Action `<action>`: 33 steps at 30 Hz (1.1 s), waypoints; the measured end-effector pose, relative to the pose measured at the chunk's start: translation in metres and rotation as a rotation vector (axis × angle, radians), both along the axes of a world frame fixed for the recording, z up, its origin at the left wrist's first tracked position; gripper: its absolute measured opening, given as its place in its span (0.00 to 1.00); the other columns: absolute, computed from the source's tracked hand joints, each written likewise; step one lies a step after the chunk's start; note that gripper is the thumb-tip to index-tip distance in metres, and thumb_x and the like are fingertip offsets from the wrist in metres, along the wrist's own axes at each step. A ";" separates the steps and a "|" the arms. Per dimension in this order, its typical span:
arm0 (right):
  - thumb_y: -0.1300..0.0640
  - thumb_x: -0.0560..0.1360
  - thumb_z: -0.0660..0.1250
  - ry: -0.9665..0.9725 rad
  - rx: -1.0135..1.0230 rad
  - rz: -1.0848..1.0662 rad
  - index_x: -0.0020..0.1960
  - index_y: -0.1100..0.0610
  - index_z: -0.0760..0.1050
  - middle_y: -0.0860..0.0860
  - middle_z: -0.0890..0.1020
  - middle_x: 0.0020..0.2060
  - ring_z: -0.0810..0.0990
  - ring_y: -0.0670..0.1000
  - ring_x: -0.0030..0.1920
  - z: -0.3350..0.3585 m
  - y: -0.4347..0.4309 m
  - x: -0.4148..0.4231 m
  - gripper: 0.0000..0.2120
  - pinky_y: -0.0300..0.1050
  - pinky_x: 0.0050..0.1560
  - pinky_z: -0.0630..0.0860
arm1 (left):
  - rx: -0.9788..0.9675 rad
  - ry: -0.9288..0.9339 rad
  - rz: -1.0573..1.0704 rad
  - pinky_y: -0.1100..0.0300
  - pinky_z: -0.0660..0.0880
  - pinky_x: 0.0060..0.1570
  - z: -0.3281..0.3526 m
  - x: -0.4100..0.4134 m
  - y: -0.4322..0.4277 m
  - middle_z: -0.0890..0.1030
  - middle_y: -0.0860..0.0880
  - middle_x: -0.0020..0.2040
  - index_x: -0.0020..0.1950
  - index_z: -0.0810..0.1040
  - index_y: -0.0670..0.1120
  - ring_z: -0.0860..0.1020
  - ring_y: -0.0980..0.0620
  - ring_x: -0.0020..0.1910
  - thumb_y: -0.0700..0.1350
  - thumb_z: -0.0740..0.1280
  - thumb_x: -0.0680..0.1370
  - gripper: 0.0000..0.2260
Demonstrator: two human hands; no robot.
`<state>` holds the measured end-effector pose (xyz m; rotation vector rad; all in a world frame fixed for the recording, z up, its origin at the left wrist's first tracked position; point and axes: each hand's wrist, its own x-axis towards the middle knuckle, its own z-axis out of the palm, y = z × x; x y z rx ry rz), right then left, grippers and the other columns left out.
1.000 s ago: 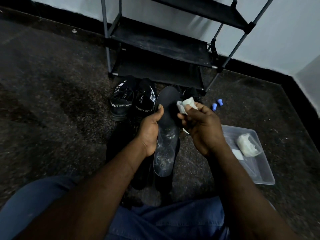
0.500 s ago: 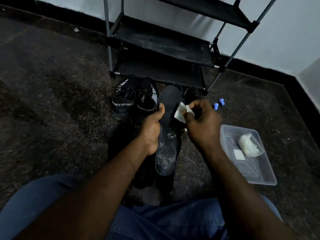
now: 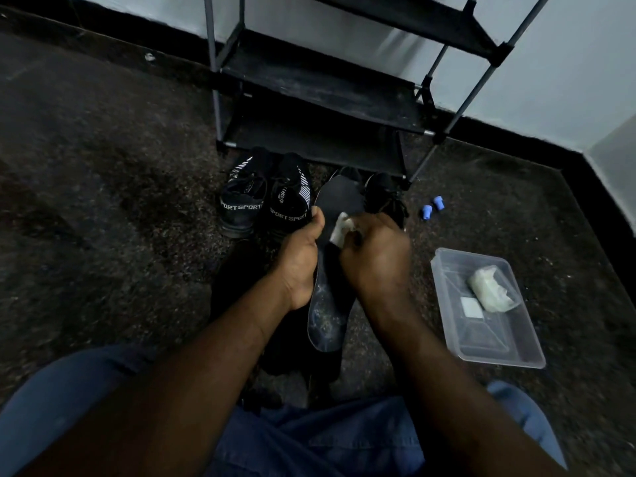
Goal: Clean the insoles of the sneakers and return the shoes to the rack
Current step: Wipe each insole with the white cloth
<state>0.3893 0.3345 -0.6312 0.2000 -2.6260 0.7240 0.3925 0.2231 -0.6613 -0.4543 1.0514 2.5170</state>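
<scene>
Gripping the black insole [image 3: 339, 197] by its left edge, the left hand [image 3: 299, 263] lays its thumb across the upper face while its fingers curl out of sight behind; the insole is held above the floor [image 3: 103, 218] in front of the person's lap, toe end pointing away toward the rack [image 3: 320, 87], its glossy, speckled heel end nearest the jeans [image 3: 309, 442]; the right hand [image 3: 375, 256] has its fingers [image 3: 358, 232] curled tight round a small white wipe [image 3: 340, 230], pressing it onto the middle of the insole just beside the left thumb; a pair of black sneakers [image 3: 242, 201] with white SPORT lettering stands on the floor left of the insole, heels toward the person, toes at the rack's lowest shelf; another black sneaker [image 3: 382, 194] shows past the insole's toe end on the right; two small blue caps [image 3: 432, 208] lie on the floor near it; a clear plastic container [image 3: 488, 339] sits on the floor to the right, well apart from the hands, holding a crumpled white wad [image 3: 490, 292] and a small white square [image 3: 470, 307]; the dark shape under the hands is too dim to tell.
</scene>
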 end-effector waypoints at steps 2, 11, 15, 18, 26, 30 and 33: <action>0.57 0.73 0.66 -0.024 0.025 0.119 0.45 0.56 0.85 0.55 0.81 0.40 0.80 0.57 0.39 -0.004 -0.014 0.011 0.09 0.44 0.40 0.74 | -0.042 0.023 0.005 0.59 0.81 0.47 -0.005 -0.002 -0.001 0.86 0.43 0.50 0.56 0.83 0.43 0.86 0.49 0.48 0.64 0.55 0.83 0.28; 0.52 0.75 0.63 -0.043 0.227 -0.134 0.49 0.52 0.85 0.53 0.83 0.45 0.78 0.60 0.49 0.005 0.013 -0.010 0.13 0.55 0.48 0.74 | 0.021 0.019 -0.016 0.43 0.70 0.72 -0.013 0.000 0.009 0.80 0.41 0.68 0.73 0.76 0.46 0.77 0.42 0.69 0.65 0.56 0.83 0.29; 0.51 0.71 0.61 0.007 0.213 0.067 0.44 0.53 0.84 0.53 0.81 0.39 0.77 0.60 0.42 -0.002 0.000 0.007 0.13 0.53 0.41 0.74 | -0.013 0.020 -0.007 0.55 0.81 0.52 -0.008 -0.001 0.004 0.83 0.41 0.57 0.60 0.81 0.42 0.83 0.46 0.53 0.65 0.55 0.83 0.28; 0.50 0.72 0.61 0.035 0.309 0.093 0.45 0.51 0.84 0.51 0.80 0.39 0.77 0.58 0.44 -0.007 -0.005 0.015 0.13 0.51 0.42 0.70 | -0.034 0.021 0.017 0.58 0.80 0.44 -0.010 -0.004 0.001 0.82 0.45 0.49 0.53 0.80 0.46 0.82 0.49 0.47 0.66 0.56 0.82 0.25; 0.52 0.74 0.67 -0.033 0.247 -0.084 0.48 0.53 0.85 0.53 0.82 0.43 0.79 0.60 0.46 -0.004 0.006 -0.005 0.09 0.53 0.46 0.73 | 0.022 0.014 -0.022 0.47 0.75 0.66 -0.010 -0.001 0.006 0.80 0.40 0.67 0.72 0.76 0.43 0.79 0.43 0.67 0.66 0.55 0.82 0.31; 0.52 0.72 0.62 0.025 0.296 0.129 0.52 0.51 0.85 0.51 0.79 0.42 0.76 0.57 0.45 -0.014 -0.007 0.019 0.15 0.53 0.43 0.71 | -0.047 0.034 -0.027 0.58 0.80 0.43 -0.011 -0.003 0.001 0.84 0.46 0.47 0.55 0.79 0.46 0.84 0.49 0.46 0.68 0.57 0.81 0.26; 0.53 0.72 0.63 0.113 0.315 0.154 0.52 0.52 0.85 0.51 0.78 0.42 0.74 0.58 0.44 -0.021 0.000 0.018 0.14 0.53 0.40 0.70 | -0.038 0.027 -0.037 0.57 0.80 0.43 -0.012 -0.001 0.003 0.83 0.47 0.46 0.49 0.79 0.48 0.83 0.49 0.45 0.68 0.57 0.81 0.25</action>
